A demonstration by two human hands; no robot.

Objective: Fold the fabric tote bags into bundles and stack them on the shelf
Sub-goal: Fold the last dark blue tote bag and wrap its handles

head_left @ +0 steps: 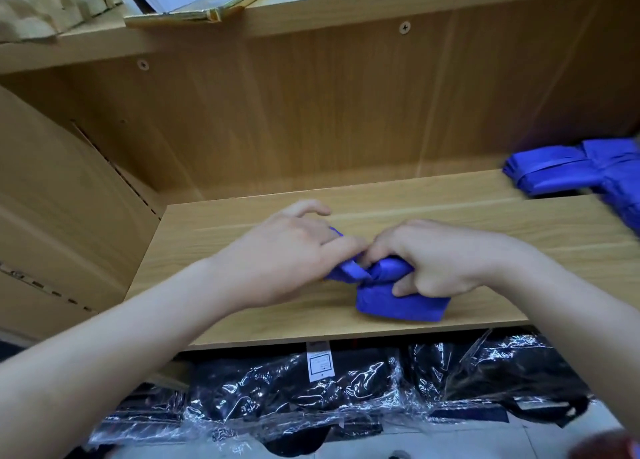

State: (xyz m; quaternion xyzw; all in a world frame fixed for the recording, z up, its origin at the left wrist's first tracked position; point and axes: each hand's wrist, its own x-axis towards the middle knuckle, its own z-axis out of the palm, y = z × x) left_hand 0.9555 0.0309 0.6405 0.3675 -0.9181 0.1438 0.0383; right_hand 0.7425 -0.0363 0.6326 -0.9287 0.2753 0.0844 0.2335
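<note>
A blue fabric tote bag (401, 302), folded into a small bundle, lies near the front edge of the wooden shelf (485, 216). My right hand (440, 257) grips the top of the bundle, fingers curled round the gathered fabric. My left hand (294, 254) pinches a strip of the same blue fabric at the bundle's left side, with its index finger raised. A stack of blue tote bags (581, 167) lies at the shelf's far right, partly cut off by the frame edge.
A cardboard box (62, 195) stands at the left of the shelf. Below the shelf lie black items in clear plastic wrapping (311, 396). The upper shelf holds a gold-edged folder with papers (207, 1).
</note>
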